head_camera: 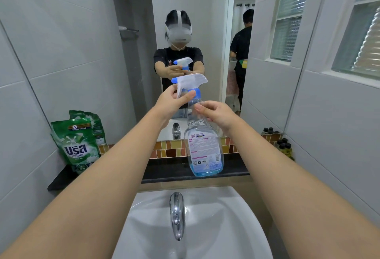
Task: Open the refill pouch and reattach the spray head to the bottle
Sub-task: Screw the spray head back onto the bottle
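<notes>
While the left hand pinches the spray head at its trigger, the right hand wraps the neck of the one clear bottle, which stands on the dark ledge with the head seated on top. One green refill pouch stands far left on that ledge. Near, one chrome tap hangs over one white sink.

In front of you, a dark ledge runs behind the sink. The green refill pouch stands at its left end. The spray bottle stands upright near its middle.
</notes>
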